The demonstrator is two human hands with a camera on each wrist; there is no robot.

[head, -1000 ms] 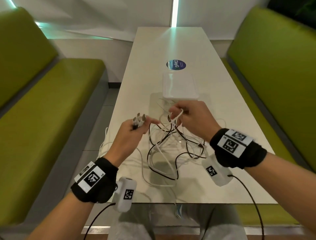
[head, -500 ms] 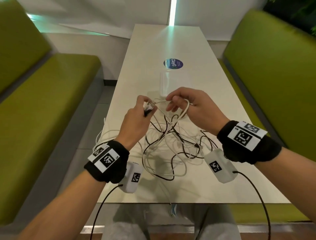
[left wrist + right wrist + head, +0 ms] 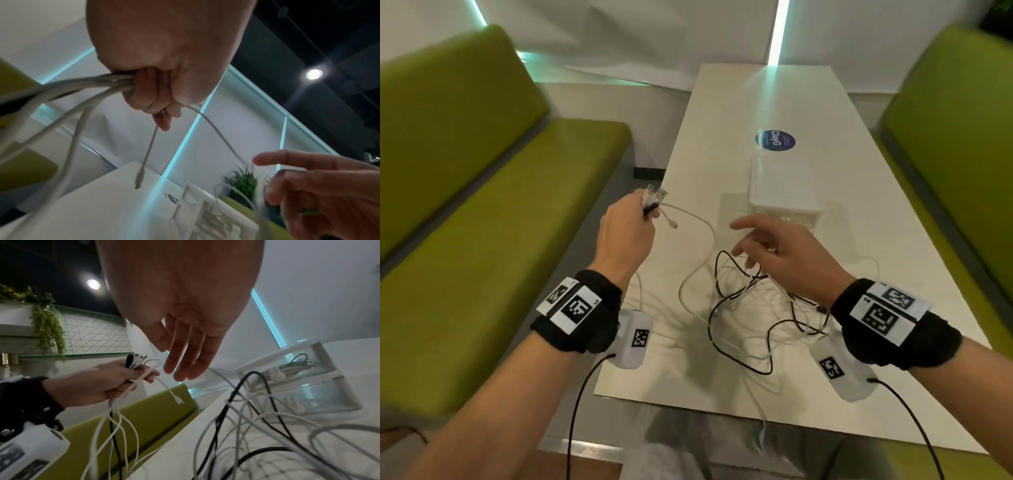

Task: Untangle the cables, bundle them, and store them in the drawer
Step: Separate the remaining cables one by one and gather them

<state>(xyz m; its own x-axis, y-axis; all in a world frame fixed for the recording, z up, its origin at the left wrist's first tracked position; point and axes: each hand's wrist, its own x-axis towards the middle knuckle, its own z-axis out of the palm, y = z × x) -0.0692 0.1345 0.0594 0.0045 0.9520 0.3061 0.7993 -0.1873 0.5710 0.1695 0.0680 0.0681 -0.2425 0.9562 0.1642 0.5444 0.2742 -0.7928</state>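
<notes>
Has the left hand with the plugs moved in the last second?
Yes. The left hand, gripping the cable plugs, has swung left, from over the table to past its left edge, toward the green bench.

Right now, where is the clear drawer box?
Head view: the clear drawer box stands mid-table, just beyond the right hand and the cable tangle.
</notes>
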